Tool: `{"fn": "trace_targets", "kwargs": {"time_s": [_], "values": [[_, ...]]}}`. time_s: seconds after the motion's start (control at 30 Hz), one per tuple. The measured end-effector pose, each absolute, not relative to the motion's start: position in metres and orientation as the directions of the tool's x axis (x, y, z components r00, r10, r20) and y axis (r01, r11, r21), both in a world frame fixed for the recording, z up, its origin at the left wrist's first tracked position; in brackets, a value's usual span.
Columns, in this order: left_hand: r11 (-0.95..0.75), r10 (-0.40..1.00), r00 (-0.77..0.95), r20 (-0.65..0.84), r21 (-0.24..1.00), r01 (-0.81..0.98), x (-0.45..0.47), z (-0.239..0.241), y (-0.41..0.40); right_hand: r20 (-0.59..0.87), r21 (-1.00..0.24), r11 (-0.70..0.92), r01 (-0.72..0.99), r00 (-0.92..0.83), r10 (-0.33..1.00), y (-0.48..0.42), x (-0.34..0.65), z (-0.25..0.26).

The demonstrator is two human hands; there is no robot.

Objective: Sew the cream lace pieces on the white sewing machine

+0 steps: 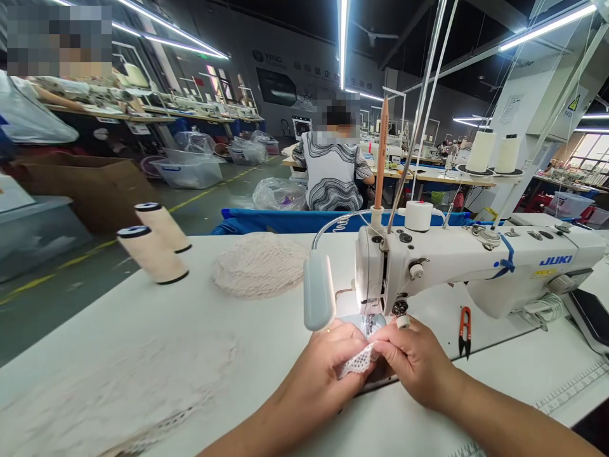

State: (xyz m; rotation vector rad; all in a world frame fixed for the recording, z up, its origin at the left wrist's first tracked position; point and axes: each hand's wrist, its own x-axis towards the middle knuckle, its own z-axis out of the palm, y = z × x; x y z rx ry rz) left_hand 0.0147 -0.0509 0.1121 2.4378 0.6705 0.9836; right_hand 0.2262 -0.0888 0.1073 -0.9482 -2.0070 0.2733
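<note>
A strip of white lace trim (358, 362) is pinched between both my hands, just in front of the sewing machine's needle and presser foot (370, 322). My left hand (333, 358) grips the lace from the left, fingers curled round it. From the right, my right hand (413, 358) holds the same strip between thumb and fingers. The white JUKI sewing machine (451, 254) stands over the hands, and a small lamp (318, 290) lights the needle area. My fingers partly hide the lace and the needle plate.
A round pile of lace (259, 265) lies behind left, and a longer lace heap (128, 387) at front left. Two thread cones (153, 255) sit near the table's left edge. Red thread snips (465, 331) and a clear ruler (568, 388) lie right. A seated person (333, 165) works ahead.
</note>
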Motion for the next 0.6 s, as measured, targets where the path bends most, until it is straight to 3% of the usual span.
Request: {"fn": "trace_targets", "kwargs": {"time_s": [0.1, 0.23, 0.37, 0.6], "values": [[-0.863, 0.486, 0.655, 0.579, 0.434, 0.257, 0.008, 0.102, -0.055, 0.589, -0.373, 0.768, 0.521, -0.507, 0.630, -0.091, 0.235, 0.108], [-0.923, 0.381, 0.686, 0.620, 0.294, 0.247, 0.003, 0.095, -0.062, 0.412, -0.175, 0.777, 0.605, -0.672, 0.616, -0.097, 0.246, 0.111], [-0.944, 0.329, 0.650, 0.685, 0.238, 0.228, 0.005, 0.097, -0.066, 0.321, -0.136, 0.753, 0.643, -0.691, 0.648, -0.099, 0.248, 0.112], [-0.932, 0.362, 0.674, 0.644, 0.234, 0.277, 0.007, 0.105, -0.065, 0.320, -0.085, 0.732, 0.676, -0.677, 0.662, -0.093, 0.245, 0.106]]}}
